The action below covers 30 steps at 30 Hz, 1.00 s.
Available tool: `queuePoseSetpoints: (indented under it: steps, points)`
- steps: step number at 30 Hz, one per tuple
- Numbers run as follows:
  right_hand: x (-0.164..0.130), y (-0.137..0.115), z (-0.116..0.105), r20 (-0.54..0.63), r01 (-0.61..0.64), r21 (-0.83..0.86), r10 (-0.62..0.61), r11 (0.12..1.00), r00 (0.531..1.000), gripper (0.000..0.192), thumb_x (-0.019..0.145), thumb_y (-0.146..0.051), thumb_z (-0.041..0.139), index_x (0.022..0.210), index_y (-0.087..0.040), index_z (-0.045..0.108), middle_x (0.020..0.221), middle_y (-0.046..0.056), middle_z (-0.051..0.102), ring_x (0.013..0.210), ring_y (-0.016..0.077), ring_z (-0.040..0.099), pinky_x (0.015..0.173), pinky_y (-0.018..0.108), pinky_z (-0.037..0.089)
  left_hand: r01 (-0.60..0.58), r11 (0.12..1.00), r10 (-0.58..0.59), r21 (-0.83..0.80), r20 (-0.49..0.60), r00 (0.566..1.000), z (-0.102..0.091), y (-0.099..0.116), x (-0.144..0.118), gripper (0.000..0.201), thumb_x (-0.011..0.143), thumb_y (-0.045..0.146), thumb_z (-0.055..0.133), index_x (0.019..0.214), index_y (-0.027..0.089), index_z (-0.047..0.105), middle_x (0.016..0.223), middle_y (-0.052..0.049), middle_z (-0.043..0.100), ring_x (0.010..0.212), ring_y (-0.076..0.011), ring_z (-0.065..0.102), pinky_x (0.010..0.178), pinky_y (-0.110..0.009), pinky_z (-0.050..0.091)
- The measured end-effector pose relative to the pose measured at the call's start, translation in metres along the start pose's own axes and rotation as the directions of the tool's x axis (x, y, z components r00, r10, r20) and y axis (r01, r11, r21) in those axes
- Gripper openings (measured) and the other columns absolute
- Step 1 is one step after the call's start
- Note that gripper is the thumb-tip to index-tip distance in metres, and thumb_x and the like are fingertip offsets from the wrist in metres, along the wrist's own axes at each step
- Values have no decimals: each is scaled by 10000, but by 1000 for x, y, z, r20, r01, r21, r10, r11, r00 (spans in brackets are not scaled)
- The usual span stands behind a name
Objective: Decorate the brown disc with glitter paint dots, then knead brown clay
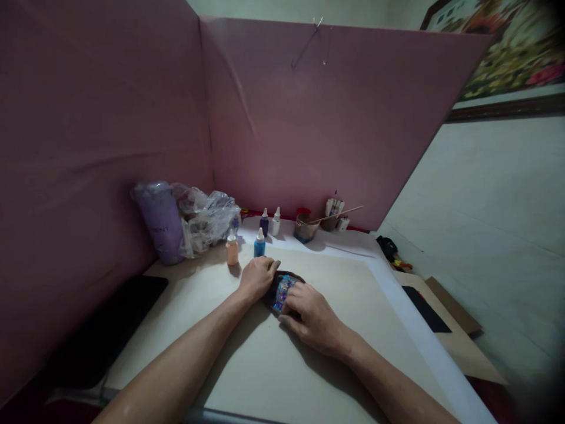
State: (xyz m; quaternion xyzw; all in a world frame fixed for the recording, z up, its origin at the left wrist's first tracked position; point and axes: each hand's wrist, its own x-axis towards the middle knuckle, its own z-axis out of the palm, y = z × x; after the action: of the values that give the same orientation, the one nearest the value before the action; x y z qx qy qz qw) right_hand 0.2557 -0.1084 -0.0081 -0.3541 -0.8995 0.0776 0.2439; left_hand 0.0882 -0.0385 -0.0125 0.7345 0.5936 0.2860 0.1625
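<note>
A small dark oval piece [282,288] with a patch of blue, purple and pink colours lies on the pale sheet [265,365] covering the table. My left hand [257,277] rests curled against its left edge. My right hand [311,317] lies over its right side, fingers on the coloured patch. Just beyond my left hand stand a peach dropper bottle [232,249] and a blue dropper bottle [259,244].
At the back are a dark blue bottle [264,224], a white bottle [276,222], a small metal bowl [305,228] with a stick across it, a purple tub [161,222] and crumpled plastic bags [207,219]. Pink partition panels [309,118] wall off the left and back.
</note>
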Motion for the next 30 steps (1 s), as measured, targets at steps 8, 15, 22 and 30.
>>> queuePoseSetpoints:
  steps: [8,15,22,30]
  points:
    - [0,-5,-2,-14,-53,2,53,999,998,99,771,-224,700,742,-199,609,800,24,629,808,192,512,753,338,378,-4,1000,3,-10,-14,1000,1,-1,0,394,909,385,429,650,180,642,710,-37,647,634,-135,516,591,-260,281]
    - [6,-12,7,-63,-80,-33,78,996,995,69,791,-193,653,746,-195,601,810,34,628,824,199,508,758,340,380,0,1000,-1,-30,-18,1000,1,-2,1,395,908,385,430,642,178,635,702,-38,644,636,-133,514,593,-256,284]
    - [7,-14,11,-81,-127,-55,122,990,989,81,789,-206,655,741,-194,590,797,31,618,806,193,503,736,323,377,28,999,-29,-19,-38,999,-3,-1,1,397,913,387,425,664,179,653,737,-45,676,673,-141,551,603,-260,290]
    - [15,-17,19,-92,-128,-114,118,985,989,62,802,-202,644,748,-198,613,796,28,621,828,200,516,769,330,384,118,987,-107,106,-105,989,-8,2,-2,422,925,416,378,695,195,655,742,-57,693,690,-163,591,584,-278,270]
